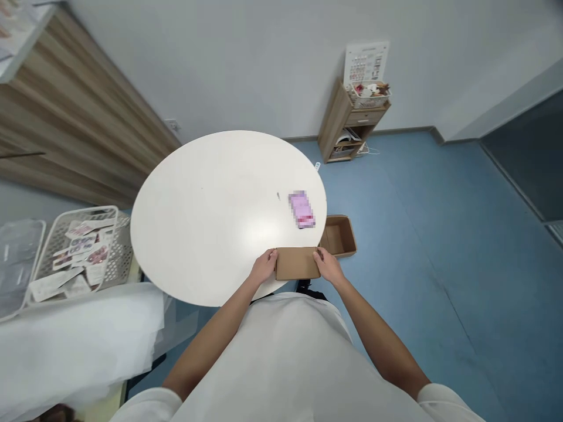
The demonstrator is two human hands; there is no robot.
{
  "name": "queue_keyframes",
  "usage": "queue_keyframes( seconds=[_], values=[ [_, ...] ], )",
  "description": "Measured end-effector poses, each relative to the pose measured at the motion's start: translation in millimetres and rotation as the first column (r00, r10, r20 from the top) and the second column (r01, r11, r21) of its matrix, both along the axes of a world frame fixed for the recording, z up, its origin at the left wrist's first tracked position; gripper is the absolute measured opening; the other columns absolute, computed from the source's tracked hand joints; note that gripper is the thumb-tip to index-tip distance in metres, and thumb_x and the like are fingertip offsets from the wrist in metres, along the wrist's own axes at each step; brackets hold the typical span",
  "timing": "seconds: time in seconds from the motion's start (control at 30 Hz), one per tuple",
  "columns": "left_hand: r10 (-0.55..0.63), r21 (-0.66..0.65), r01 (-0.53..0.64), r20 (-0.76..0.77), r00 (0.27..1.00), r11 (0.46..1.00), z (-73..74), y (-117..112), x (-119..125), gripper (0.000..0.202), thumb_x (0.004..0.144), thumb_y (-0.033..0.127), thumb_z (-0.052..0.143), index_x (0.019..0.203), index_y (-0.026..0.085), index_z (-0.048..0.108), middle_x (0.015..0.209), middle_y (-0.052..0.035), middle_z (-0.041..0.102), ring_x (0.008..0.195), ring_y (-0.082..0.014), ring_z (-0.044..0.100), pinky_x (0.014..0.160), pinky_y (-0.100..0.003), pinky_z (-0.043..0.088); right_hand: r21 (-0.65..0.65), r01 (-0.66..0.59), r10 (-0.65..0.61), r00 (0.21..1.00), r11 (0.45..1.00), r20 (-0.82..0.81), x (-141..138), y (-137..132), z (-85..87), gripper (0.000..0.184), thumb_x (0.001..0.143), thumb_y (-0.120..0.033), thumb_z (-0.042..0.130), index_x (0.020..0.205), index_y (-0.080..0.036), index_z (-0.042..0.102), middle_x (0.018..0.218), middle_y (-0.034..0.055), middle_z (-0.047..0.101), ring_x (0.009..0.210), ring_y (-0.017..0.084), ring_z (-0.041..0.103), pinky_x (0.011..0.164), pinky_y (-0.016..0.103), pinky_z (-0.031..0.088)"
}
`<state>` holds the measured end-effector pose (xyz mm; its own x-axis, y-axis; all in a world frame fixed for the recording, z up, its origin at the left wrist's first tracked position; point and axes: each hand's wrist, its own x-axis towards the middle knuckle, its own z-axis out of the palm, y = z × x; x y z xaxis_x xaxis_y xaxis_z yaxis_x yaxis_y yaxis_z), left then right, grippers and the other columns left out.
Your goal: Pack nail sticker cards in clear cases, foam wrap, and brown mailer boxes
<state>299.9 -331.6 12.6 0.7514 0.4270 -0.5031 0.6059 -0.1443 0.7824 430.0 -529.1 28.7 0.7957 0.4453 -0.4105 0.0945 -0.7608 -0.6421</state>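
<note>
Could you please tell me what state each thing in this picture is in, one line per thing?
Closed cardboard box: flat on the table edge, held at both ends.
Left hand: grips the box's left end.
Right hand: grips the box's right end.
Open cardboard box: lid up, looks empty, beside the table.
Pink packet: lying flat on the table, untouched.
White basket: holds packets.

Brown cardboard box [298, 263] (closed), table-edge.

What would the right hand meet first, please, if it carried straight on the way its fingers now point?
The right hand already touches the cardboard box; its fingers point left and away, so it would push into that box first. Depth is hard to judge here.
</note>
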Motion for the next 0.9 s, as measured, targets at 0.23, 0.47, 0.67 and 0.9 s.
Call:
queue_keyframes(
  seconds=[0.23,0.47,0.67,0.9],
  values=[
    [-0.237,0.001,0.237,-0.018,0.971,0.971,8.1,-97.6,119.9,0.055,0.079,0.055,0.036,0.120,0.020,0.044,0.103,-0.0086,0.061,0.088,-0.0200,0.059,0.075,-0.030,0.043,0.005,0.293,-0.293,0.954,0.956,0.072,65.4,-112.1,1.3,0.049,0.079,-0.049,0.036,0.117,-0.020,0.047,0.095,0.0071,0.057,0.086,0.020,0.053,0.075,0.031,0.038],
    [-0.377,-0.059,0.385,0.116,0.919,0.921,9.7,-149.6,184.6,0.049,0.079,0.052,0.039,0.113,0.019,0.049,0.118,-0.0093,0.054,0.108,-0.0212,0.050,0.089,-0.032,0.039,0.099,0.508,-0.517,0.849,0.855,0.109,91.8,-162.8,-4.0,0.051,0.078,-0.051,0.035,0.116,-0.018,0.045,0.118,0.0118,0.047,0.107,0.022,0.046,0.088,0.034,0.035],
    [-0.384,0.006,0.385,0.109,0.917,0.923,9.2,-130.2,158.6,0.050,0.073,0.043,0.054,0.115,0.017,0.048,0.118,-0.0120,0.053,0.105,-0.0230,0.052,0.086,-0.034,0.042,0.200,0.430,-0.430,0.902,0.881,-0.045,86.2,-144.9,-17.6,0.048,0.075,-0.044,0.044,0.116,-0.018,0.044,0.113,0.0115,0.051,0.089,0.019,0.057,0.081,0.034,0.042],
    [-0.051,0.031,0.050,0.042,0.998,0.998,25.6,-58.0,73.3,0.046,0.075,0.043,0.051,0.113,0.017,0.048,0.108,-0.0108,0.057,0.087,-0.0187,0.058,0.074,-0.032,0.047,0.369,0.084,-0.041,0.992,0.926,-0.121,69.7,-54.0,-5.5,0.037,0.073,-0.039,0.047,0.102,-0.017,0.053,0.091,0.0075,0.061,0.071,0.015,0.057,0.068,0.030,0.046]
  ],
)
